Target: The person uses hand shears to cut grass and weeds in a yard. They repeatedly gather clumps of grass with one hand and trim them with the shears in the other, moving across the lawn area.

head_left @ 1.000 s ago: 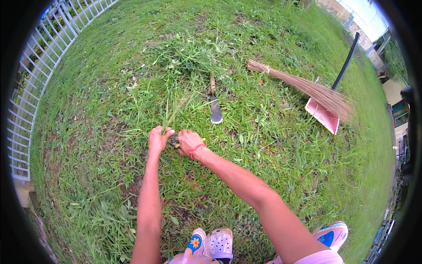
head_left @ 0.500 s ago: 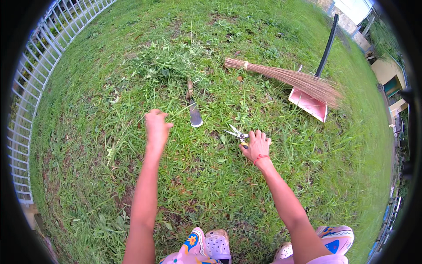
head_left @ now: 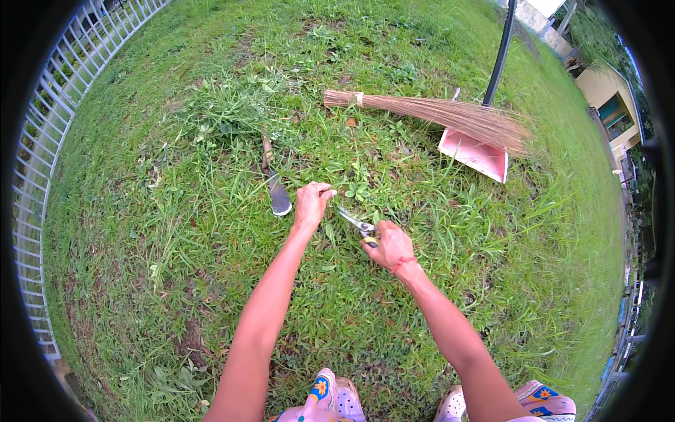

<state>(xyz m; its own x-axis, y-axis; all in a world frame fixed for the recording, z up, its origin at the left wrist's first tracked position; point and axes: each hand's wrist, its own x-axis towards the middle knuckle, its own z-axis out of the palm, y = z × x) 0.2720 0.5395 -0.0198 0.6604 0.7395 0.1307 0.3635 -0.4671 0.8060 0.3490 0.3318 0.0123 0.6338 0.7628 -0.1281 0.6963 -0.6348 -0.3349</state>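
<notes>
My right hand (head_left: 392,246) is wrapped round the handles of a pair of pruning shears (head_left: 357,221), low over the grass. Their blades lie close together and point up and left, toward my other hand. Just ahead of the tips, my left hand (head_left: 311,204) is closed in a pinch beside a small leafy weed (head_left: 357,188). Whatever its fingertips hold is too small to make out. Left of that hand, a wide-bladed weeding tool (head_left: 278,195) with a wooden handle lies in the grass, its handle end at a heap of pulled weeds (head_left: 228,112).
A stick broom (head_left: 422,111) rests across a pink dustpan (head_left: 478,155) with a tall black handle (head_left: 500,56), to the far right. White metal railings (head_left: 46,133) run along the left side. My feet in light perforated clogs (head_left: 348,401) stand at the lower edge.
My left hand has moved right, close to the shears, and its fingers have come together. The shears' blades, spread apart before, are now nearly together. The view has shifted slightly.
</notes>
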